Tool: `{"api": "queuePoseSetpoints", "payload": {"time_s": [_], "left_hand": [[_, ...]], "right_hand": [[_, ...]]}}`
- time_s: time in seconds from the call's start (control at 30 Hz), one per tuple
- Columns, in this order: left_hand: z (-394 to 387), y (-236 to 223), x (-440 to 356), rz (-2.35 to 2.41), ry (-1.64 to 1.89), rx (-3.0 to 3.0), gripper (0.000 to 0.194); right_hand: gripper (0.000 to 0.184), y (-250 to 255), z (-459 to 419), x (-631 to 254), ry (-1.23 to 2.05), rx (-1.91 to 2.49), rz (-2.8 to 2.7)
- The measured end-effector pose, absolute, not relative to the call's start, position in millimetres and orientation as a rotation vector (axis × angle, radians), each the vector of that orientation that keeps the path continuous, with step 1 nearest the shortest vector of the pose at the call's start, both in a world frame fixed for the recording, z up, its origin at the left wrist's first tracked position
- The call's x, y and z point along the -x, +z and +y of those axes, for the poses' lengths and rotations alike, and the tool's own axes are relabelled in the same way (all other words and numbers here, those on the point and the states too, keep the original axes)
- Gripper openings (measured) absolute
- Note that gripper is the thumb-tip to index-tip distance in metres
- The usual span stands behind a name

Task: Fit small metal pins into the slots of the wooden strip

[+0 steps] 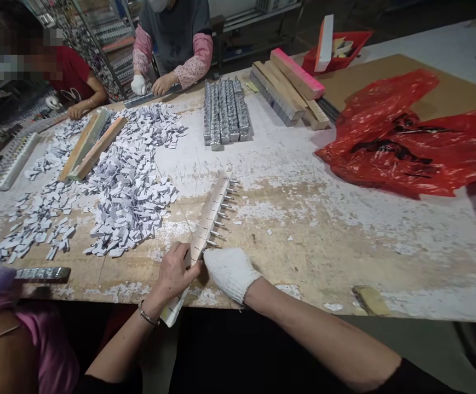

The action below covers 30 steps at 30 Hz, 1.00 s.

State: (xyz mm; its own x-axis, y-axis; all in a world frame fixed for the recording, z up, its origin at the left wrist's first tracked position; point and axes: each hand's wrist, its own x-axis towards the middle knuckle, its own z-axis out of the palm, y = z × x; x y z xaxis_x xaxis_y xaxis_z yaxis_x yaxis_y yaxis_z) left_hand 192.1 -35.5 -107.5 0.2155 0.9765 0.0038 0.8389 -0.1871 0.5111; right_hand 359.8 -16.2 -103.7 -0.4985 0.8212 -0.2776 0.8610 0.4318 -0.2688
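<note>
A long pale bar (211, 216) lies slantwise on the table (323, 219) under the fingers, its near end jutting past the table's edge. The bare left hand (176, 271) is clamped on it, thumb on the near side and fingers across the top. The gloved right hand (230, 273) is just beside the bar, its fingertips bunched at the right edge; whether they pinch anything I cannot tell, since the glove hides it. Beyond those fingertips, a row of thin pegs (217, 223) sticks out from that edge.

If the left grip slackened, the overhanging end could probably tip or swing. A sideways knock from the glove might bend or loosen a peg, and its loose knit could snag on one. Left of the left fingers, a heap of white pieces (126, 197) lies near enough that a wide elbow or a turned bar might scatter it.

Well beyond the right fingers, a red bin (342, 64) holds pale scraps, with a white-and-orange block (326, 44) upright at its left side. Nearer, to their right, sprawls a red plastic bag (439, 158); its contents, if any, are hidden.
</note>
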Motion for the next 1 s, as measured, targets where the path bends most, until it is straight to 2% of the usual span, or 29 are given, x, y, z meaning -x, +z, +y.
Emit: {"api": "queuePoseSetpoints", "payload": {"time_s": [0.3, 0.4, 0.6, 0.83, 1.0], "left_hand": [[-37, -113, -191, 1.684, 0.511, -2.057, 0.025], [-39, -113, -191, 1.695, 0.498, -2.019, 0.028], [-38, -109, -191, 1.637, 0.475, -2.045, 0.044], [-36, -113, -190, 1.528, 0.526, -2.23, 0.036], [-34, -113, -187, 1.489, 0.534, -2.229, 0.038]], "right_hand": [[0.017, -108, -18, -370, -0.537, -1.549, 2.512], [0.023, -113, -22, -375, -0.533, -1.628, 2.498], [0.03, -110, -28, -378, -0.533, -1.666, 2.502], [0.02, -112, -27, -375, -0.481, -1.625, 2.516], [0.023, -118, -27, -372, -0.517, -1.581, 2.619]]}}
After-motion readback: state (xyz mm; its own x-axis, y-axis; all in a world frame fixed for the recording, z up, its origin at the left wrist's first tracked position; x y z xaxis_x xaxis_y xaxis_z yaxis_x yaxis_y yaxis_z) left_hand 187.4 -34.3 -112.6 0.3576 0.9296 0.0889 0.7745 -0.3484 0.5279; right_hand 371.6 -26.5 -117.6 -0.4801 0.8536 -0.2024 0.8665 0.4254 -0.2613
